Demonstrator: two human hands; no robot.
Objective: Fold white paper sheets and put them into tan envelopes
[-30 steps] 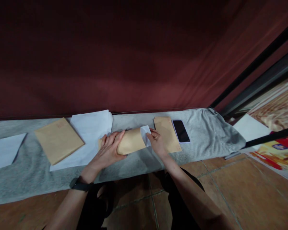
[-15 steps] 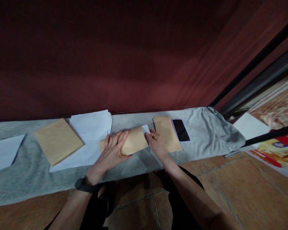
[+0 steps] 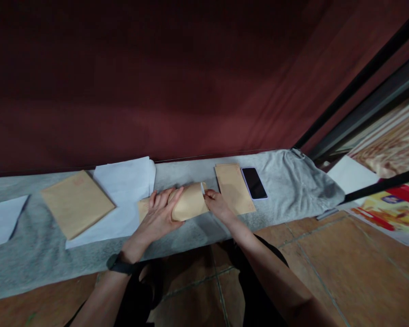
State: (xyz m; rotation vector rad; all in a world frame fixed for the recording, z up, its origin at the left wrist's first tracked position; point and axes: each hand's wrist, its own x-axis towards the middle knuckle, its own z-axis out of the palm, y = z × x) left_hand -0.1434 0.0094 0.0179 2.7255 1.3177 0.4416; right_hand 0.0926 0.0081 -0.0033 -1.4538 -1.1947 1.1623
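Note:
A brown paper envelope (image 3: 190, 205) lies in front of me, bowed up, with its open end to the right. My left hand (image 3: 160, 211) grips its left part, fingers over the top and thumb along the lower edge. At the mouth, my right hand (image 3: 218, 203) pinches a white folded paper (image 3: 202, 187). Only a thin strip of this paper shows; the rest is inside the envelope. The right fingertips touch the envelope's opening and are partly hidden by it.
Right of my hands lie more brown envelopes (image 3: 236, 190) and a phone (image 3: 255, 183). To the left are white sheets (image 3: 129, 181), a brown envelope (image 3: 78, 204) on them, and another white sheet (image 3: 3, 220). A grey cloth (image 3: 286, 186) covers the bench, against a dark red wall (image 3: 191, 113).
My right hand has moved left, and the white paper has slid further into the envelope. My left hand keeps its hold on the envelope. The view has shifted slightly.

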